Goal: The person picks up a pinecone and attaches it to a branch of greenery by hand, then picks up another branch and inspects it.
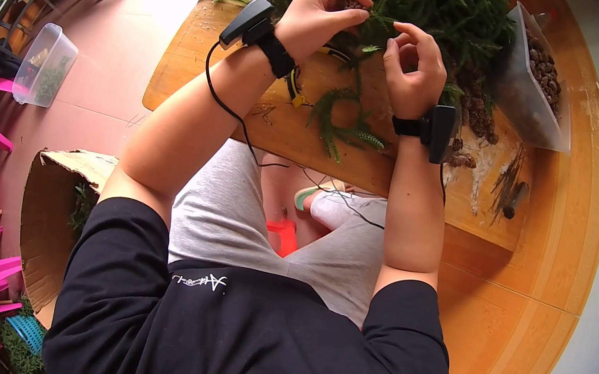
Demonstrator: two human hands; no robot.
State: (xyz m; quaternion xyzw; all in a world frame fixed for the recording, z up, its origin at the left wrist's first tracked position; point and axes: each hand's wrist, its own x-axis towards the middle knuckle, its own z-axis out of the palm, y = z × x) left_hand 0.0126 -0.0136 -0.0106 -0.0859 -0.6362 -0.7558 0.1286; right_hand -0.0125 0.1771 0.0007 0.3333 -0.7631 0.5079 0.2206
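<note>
1. Table (201, 40), wooden, bearing heaped green branches (441, 5) just beyond both hands.
2. Right hand (416, 72) curls, thumb near forefinger; I can't tell whether it grips anything.
3. Left hand (315, 19) pinches a brown cone (352, 6).
4. Green sprig (379, 17) runs sideways between the hands.
5. Cone: left of the right hand, its long axis hidden by fingers.

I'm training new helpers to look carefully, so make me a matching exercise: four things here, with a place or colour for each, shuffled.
Things:
1. Brown cone
2. Cardboard box
3. Trousers
4. Bin of cones

Matches:
A. Light grey
B. Right of the green branches
C. In the left hand's grip
D. Lower left of the picture

Pairs: 1-C, 2-D, 3-A, 4-B
</note>
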